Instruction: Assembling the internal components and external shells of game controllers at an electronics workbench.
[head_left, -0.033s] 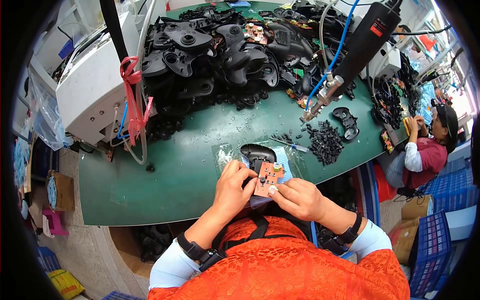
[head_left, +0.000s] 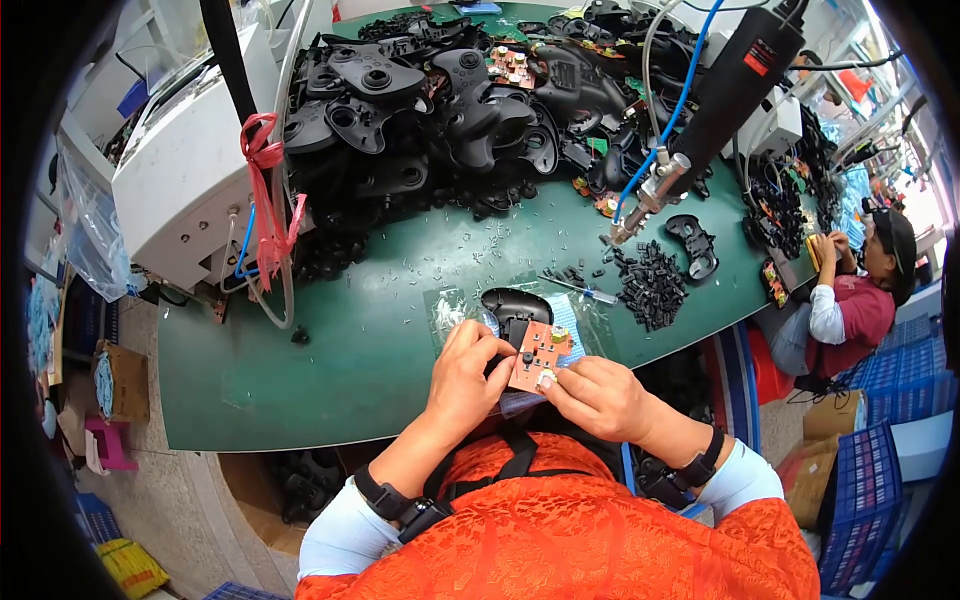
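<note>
Near the front edge of the table, a reddish-orange circuit board (head_left: 536, 362) with small black and white parts is held between both hands. My left hand (head_left: 466, 372) pinches its left edge. The fingertips of my right hand (head_left: 600, 396) close on the lower right corner, beside a white component. Just beyond the board lies a black game controller shell (head_left: 518, 306), partly covered by it. A light blue cloth (head_left: 566, 322) shows to the right of the shell.
A large heap of black controller shells (head_left: 380, 80) fills the table's back. An electric screwdriver (head_left: 740, 90) hangs at right above small black pieces (head_left: 650, 285). A thin screwdriver (head_left: 590, 292) lies nearby. At left stands a white machine (head_left: 180, 190); a co-worker (head_left: 860, 290) sits right.
The circuit board has tilted slightly between my fingers. The tip of the hanging electric screwdriver has swung a little to the right. Both hands stay in nearly the same place.
</note>
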